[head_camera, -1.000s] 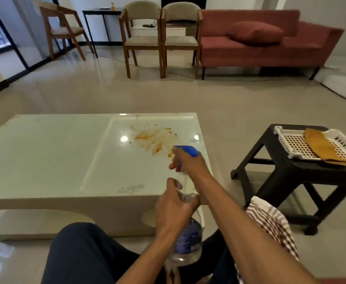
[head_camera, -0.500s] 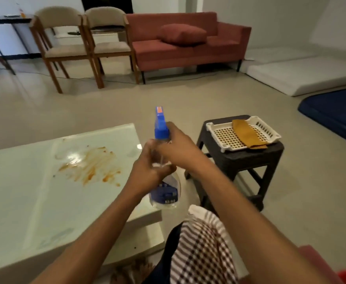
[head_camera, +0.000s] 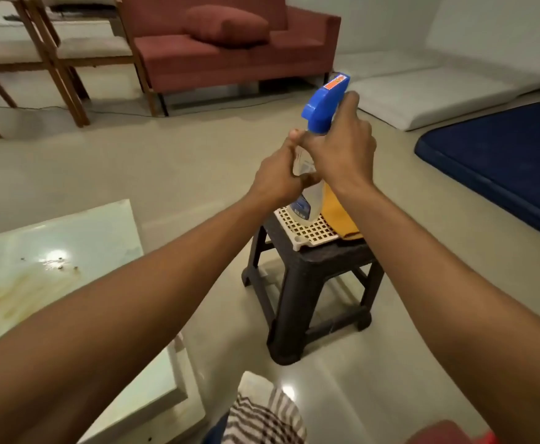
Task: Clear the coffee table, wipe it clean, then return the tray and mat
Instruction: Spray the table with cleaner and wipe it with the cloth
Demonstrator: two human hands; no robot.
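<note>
Above the black stool (head_camera: 307,283) I now hold the spray bottle (head_camera: 310,187), carried rightward off the stained desk (head_camera: 54,251): left grip (head_camera: 278,177) closed on its body, right grip (head_camera: 342,149) around the blue nozzle (head_camera: 324,104). Below sit the white tray (head_camera: 304,232) and orange mat (head_camera: 339,216).
</note>
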